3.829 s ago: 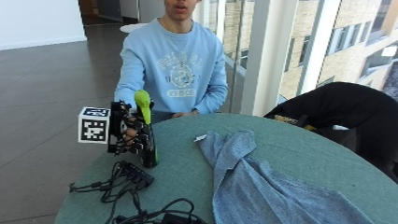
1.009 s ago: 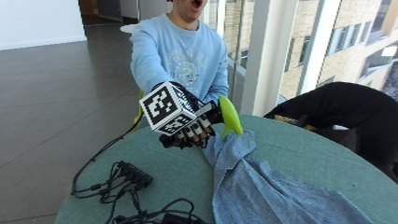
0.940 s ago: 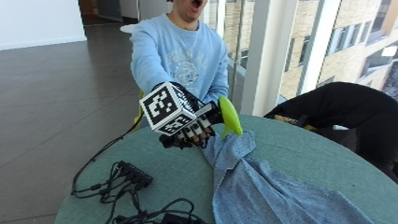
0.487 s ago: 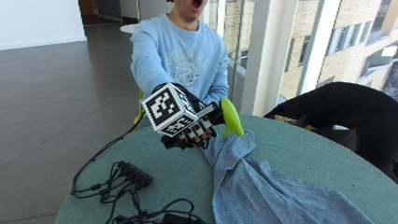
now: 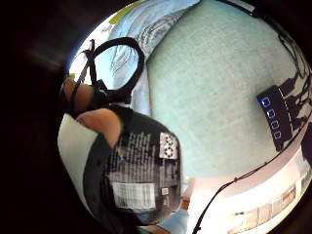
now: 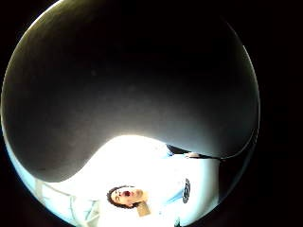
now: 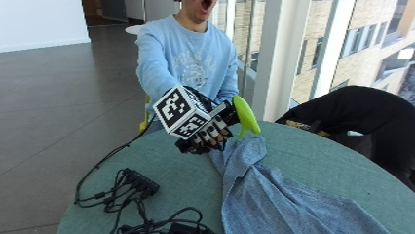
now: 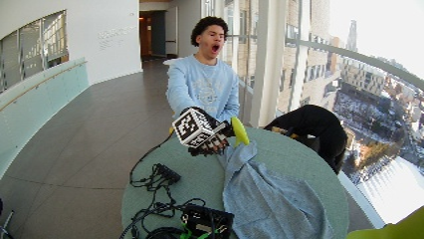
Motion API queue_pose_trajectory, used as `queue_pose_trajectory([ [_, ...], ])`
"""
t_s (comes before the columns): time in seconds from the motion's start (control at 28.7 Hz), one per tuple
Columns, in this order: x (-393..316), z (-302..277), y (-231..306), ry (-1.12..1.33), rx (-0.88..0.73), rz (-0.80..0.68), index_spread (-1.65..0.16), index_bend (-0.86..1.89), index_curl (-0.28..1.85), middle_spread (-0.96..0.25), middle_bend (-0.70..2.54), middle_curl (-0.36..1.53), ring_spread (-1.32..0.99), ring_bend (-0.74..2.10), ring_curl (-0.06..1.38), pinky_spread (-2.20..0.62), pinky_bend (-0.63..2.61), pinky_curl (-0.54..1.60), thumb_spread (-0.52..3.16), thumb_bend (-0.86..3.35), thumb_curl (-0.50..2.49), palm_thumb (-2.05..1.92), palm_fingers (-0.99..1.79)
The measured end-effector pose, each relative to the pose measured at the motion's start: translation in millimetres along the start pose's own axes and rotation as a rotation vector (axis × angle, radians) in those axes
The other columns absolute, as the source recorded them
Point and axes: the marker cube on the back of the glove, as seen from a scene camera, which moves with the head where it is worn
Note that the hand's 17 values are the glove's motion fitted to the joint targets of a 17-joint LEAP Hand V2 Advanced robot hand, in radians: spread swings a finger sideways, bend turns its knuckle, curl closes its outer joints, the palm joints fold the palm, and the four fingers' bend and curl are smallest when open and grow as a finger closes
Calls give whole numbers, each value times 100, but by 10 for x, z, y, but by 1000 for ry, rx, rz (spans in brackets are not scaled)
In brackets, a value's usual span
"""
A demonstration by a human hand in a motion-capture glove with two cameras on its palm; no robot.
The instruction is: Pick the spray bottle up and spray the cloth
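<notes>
My gloved right hand (image 7: 206, 132) grips a spray bottle above the near-left part of the round green table (image 7: 324, 156). The bottle has a black body and a yellow-green spray head (image 7: 245, 115), and it is tipped sideways with the head over the near end of the blue cloth (image 7: 266, 190). The cloth lies crumpled across the table towards the front. In the little finger side palm view the bottle's labelled black body (image 5: 141, 175) sits against the palm, with fingers (image 5: 100, 124) curled round it and the cloth (image 5: 141, 27) beyond. The dark body (image 6: 132, 85) fills the thumb side palm view.
A black power strip (image 7: 140, 181) with tangled cables lies on the table's left side, and a black box (image 8: 209, 220) sits at the front edge. A large black bag or coat (image 7: 363, 114) rests beyond the table's right side. Bare tabletop (image 8: 291, 154) lies right of the cloth.
3.8 s ago the bottle stood upright at the table's left in my hand. It is now lifted, tipped and carried right to the cloth's end. Over the last second it hardly moved.
</notes>
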Motion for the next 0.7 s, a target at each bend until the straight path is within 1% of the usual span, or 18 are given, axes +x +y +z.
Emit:
queue_pose_trajectory([
  [0.17,-227,128,53,-59,66,-139,-21,17,48,-10,38,48,-6,43,40,15,18,33,86,-3,58,90,116],
  [0.35,-522,331,126,-139,143,-324,-21,17,48,-10,38,48,-6,43,40,15,18,33,86,-3,58,89,116],
  [0.52,-878,710,192,-230,219,-503,-21,17,48,-11,38,48,-6,44,40,15,18,33,86,-2,58,90,116],
  [0.7,-1182,1179,170,-324,252,-607,-21,17,48,-11,37,48,-5,44,40,15,18,32,86,-2,58,90,115],
])
